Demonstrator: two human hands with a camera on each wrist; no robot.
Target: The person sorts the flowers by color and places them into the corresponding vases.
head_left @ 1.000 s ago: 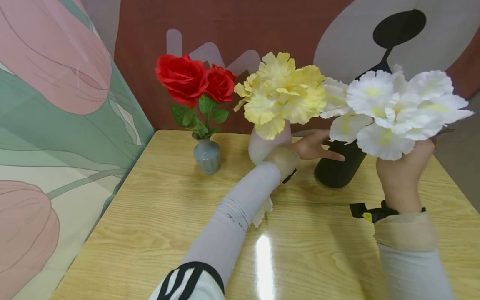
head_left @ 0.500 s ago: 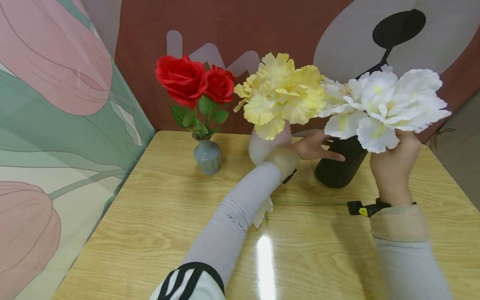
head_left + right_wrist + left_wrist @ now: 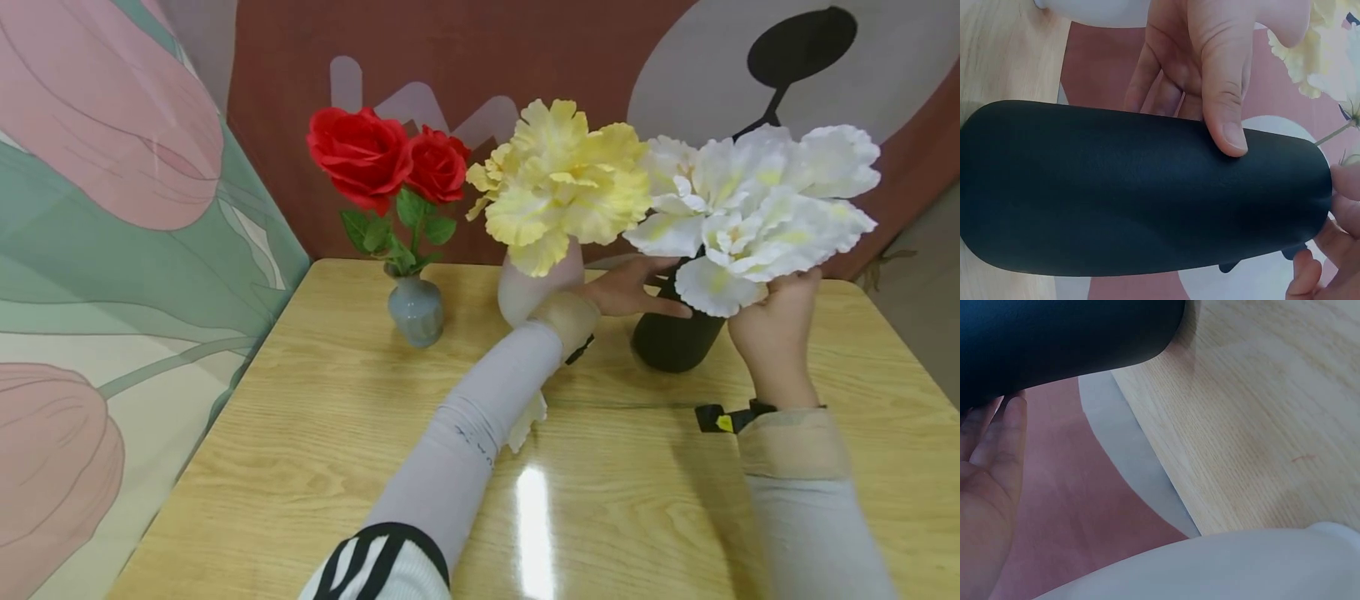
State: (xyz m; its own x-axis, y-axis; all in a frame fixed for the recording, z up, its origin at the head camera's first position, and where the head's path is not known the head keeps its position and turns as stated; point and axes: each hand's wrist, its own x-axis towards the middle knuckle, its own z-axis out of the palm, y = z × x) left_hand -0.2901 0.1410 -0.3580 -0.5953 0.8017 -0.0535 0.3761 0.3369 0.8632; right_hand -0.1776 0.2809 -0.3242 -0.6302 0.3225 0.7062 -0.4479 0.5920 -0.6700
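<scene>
My left hand (image 3: pixel 628 287) grips the black vase (image 3: pixel 675 343), its thumb on the near side and its other fingers behind. The vase leans a little to the right on the table. White artificial flowers (image 3: pixel 780 208) spread over its mouth. Just beneath those blooms, my right hand (image 3: pixel 776 333) holds a white flower low down; petals hide most of its fingertips in the head view. In the right wrist view, the right hand's fingers (image 3: pixel 1332 240) are at the vase's rim, and a thin stem (image 3: pixel 1335 134) shows beside it.
Left of the black vase stands a pale pink vase (image 3: pixel 525 292) with yellow flowers (image 3: pixel 566 187). Farther left, a grey-blue vase (image 3: pixel 416 312) bears red roses (image 3: pixel 360 158). A white flower (image 3: pixel 528 423) lies on the wooden table (image 3: pixel 300 467), partly under my left forearm.
My right hand has moved left with the white flower, closer to the vase's mouth, and the blooms have turned and gathered over it. My left hand stays on the vase.
</scene>
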